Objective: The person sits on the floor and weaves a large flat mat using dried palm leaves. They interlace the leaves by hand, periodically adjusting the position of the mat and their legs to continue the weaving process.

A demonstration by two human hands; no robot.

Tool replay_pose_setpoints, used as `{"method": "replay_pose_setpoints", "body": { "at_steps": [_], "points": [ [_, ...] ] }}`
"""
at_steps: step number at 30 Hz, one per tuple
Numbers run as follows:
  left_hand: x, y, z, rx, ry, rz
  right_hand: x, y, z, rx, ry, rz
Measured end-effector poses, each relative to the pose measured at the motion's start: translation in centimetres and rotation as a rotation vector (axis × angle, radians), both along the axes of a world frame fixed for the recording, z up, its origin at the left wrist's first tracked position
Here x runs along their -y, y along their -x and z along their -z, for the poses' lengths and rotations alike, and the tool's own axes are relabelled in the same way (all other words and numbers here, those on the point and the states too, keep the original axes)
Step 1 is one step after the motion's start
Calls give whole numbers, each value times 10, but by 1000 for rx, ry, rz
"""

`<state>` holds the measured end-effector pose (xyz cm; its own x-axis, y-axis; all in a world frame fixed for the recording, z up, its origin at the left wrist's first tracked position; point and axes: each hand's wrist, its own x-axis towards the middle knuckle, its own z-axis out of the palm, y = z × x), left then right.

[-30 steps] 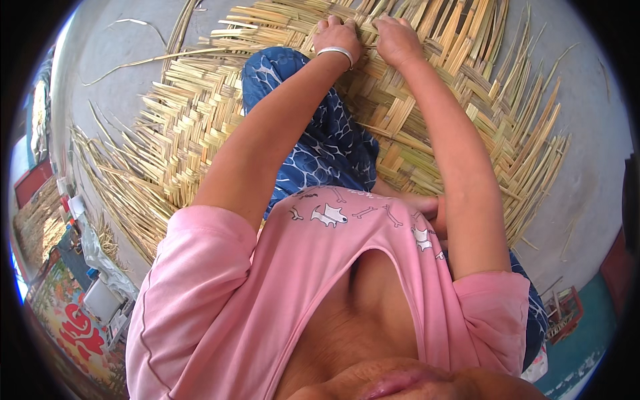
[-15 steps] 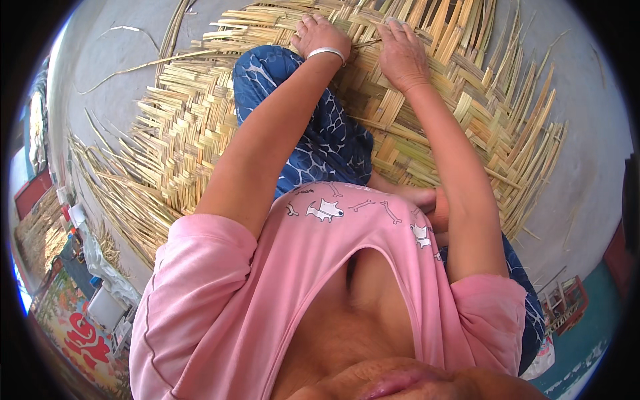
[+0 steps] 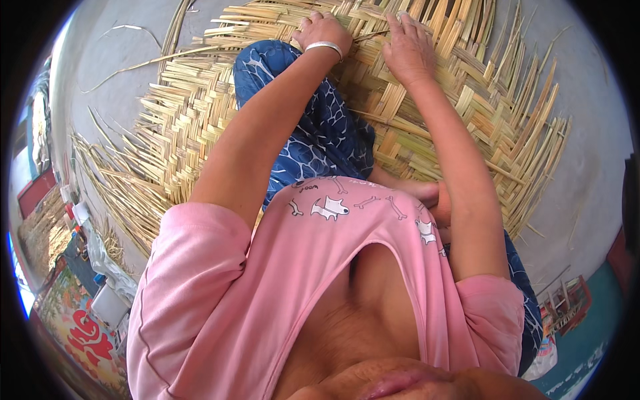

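**Both hands pressed into a half-woven straw mat**

The left hand (image 3: 321,30) lies knuckles-up on the woven mat (image 3: 460,87), its fingers curled down into the strips; what they pinch, if anything, is hidden under the hand, so the grip cannot be told. A pale bangle (image 3: 325,47) circles the wrist just behind that hand. Close beside it, across a narrow gap, the right hand (image 3: 408,47) rests flat on the weave with its fingers stretched forward and slightly spread, pressing on the strips rather than closed around any 1 of them. A thin dark strip (image 3: 371,35) runs across the gap between the 2 hands, touching or nearly touching both.

Under and around the hands the mat is a tight basket pattern of flat yellow strips. Beyond the hands and out to the right, the loose unwoven strip ends (image 3: 533,140) fan outward past the woven part. On the left-hand side, more loose ends (image 3: 127,180) spread over the grey floor (image 3: 113,87).

Back from the hands toward the body, a knee in blue patterned trousers (image 3: 313,133) sits on the mat between the 2 forearms. Nearer still is the pink shirt (image 3: 280,280) with small printed figures.
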<state>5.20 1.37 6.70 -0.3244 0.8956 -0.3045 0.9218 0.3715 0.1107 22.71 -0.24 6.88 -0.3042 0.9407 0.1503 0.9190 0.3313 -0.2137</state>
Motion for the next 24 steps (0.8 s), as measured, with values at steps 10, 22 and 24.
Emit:
{"method": "replay_pose_setpoints", "body": {
  "at_steps": [10, 22, 24],
  "points": [
    [-23, 52, 5, 261, -61, 177, -26, 16, -11, -30, 223, -266],
    [1, 233, -28, 8, 267, 533, 59, -9, -89, 100, 921, -496],
    [11, 228, -39, -64, 323, 504, 54, -13, -85, 24, 858, -465]
  ]
}}
